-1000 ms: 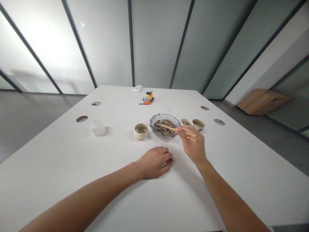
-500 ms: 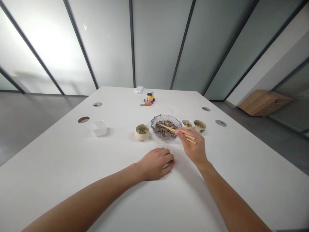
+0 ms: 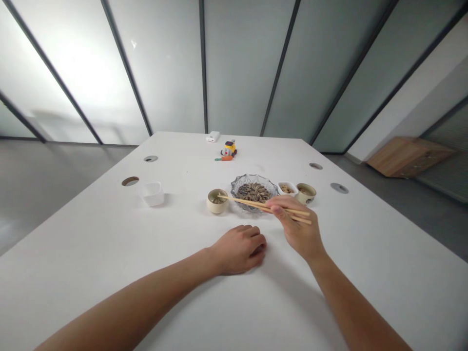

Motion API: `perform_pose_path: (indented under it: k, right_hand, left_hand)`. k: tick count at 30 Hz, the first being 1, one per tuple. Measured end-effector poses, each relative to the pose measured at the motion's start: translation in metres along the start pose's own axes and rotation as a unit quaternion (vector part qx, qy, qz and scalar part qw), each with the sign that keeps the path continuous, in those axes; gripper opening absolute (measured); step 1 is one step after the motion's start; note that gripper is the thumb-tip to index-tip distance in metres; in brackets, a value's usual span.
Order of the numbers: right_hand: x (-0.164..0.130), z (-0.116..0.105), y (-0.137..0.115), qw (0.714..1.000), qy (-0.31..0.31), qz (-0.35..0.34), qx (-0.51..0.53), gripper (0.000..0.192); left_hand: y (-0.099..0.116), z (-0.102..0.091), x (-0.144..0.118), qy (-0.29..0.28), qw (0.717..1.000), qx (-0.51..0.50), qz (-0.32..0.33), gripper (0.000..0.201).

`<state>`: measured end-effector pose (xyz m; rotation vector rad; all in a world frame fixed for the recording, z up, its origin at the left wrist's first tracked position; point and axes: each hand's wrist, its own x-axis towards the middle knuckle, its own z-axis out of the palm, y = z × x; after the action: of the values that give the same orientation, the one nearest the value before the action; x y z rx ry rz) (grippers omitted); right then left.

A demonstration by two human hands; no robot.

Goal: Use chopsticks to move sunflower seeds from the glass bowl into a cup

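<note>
Chopsticks (image 3: 263, 206) pinched in right hand (image 3: 298, 229), tips over small beige cup (image 3: 217, 201).
Carried across glass bowl of seeds (image 3: 254, 193), just right of that cup; likely mid-transfer, calling for a steady lowering and release. Left hand (image 3: 239, 248) loosely curled, resting on bench (image 3: 109, 253) nearer than the bowl.

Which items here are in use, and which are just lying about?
In use: right hand, chopsticks, glass bowl of sunflower seeds, small cup.
Lying about: white dish, second cup, plastic container, toy, power bank.
</note>
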<state>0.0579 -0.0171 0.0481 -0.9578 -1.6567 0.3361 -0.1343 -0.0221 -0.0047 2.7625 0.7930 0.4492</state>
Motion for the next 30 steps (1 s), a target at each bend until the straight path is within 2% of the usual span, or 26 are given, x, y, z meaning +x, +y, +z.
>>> perform_pose_path:
  k: [7, 15, 20, 30]
  right_hand:
    - [0.002, -0.008, 0.016, 0.995, 0.089, -0.016, -0.053, 0.024]
    - [0.002, -0.010, 0.031, 0.988, 0.056, -0.075, -0.126, 0.017]
    - [0.001, -0.008, 0.032, 0.989, 0.034, -0.070, -0.123, 0.018]
    - [0.001, -0.009, 0.034, 0.989, 0.029, -0.069, -0.131, 0.020]
  left_hand:
    - [-0.001, 0.002, -0.001, 0.002, 1.000, -0.013, -0.001, 0.008]
    - [0.000, 0.001, -0.002, 0.006, 1.000, -0.016, 0.006, 0.010]
    - [0.002, 0.000, -0.002, 0.006, 1.000, -0.006, 0.005, 0.009]
    - [0.004, -0.002, -0.002, 0.004, 1.000, 0.002, 0.006, 0.010]
